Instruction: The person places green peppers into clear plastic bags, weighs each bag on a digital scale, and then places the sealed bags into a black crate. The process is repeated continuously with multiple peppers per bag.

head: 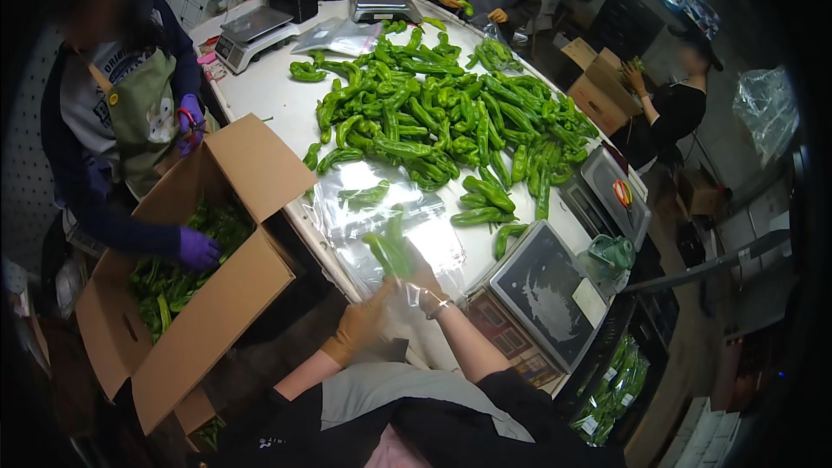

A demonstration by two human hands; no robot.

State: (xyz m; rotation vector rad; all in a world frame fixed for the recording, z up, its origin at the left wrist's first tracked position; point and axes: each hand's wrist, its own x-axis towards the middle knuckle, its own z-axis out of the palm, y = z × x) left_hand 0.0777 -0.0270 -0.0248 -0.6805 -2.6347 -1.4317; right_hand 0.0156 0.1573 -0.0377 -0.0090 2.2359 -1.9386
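Observation:
My left hand [365, 320], in a tan glove, grips the mouth of a clear plastic bag at the table's near edge. Inside the bag my right hand [421, 276] reaches in beside several green peppers [389, 253]; the plastic blurs its fingers, so its hold cannot be told. More clear bags [364, 175] lie flat beneath and beyond the hands. A large heap of long green peppers [422, 110] covers the middle of the white table [260, 104]. A few loose peppers [484, 201] lie right of the bags, near a scale with a metal plate [549, 292].
At left a person's purple-gloved hand [200, 249] reaches into an open cardboard box [214, 331] of peppers; the other holds red-handled scissors [188, 127]. Further scales [250, 36] stand on the table. Orange-handled scissors [623, 194] and a green container [611, 253] are at right. Two more people work beyond.

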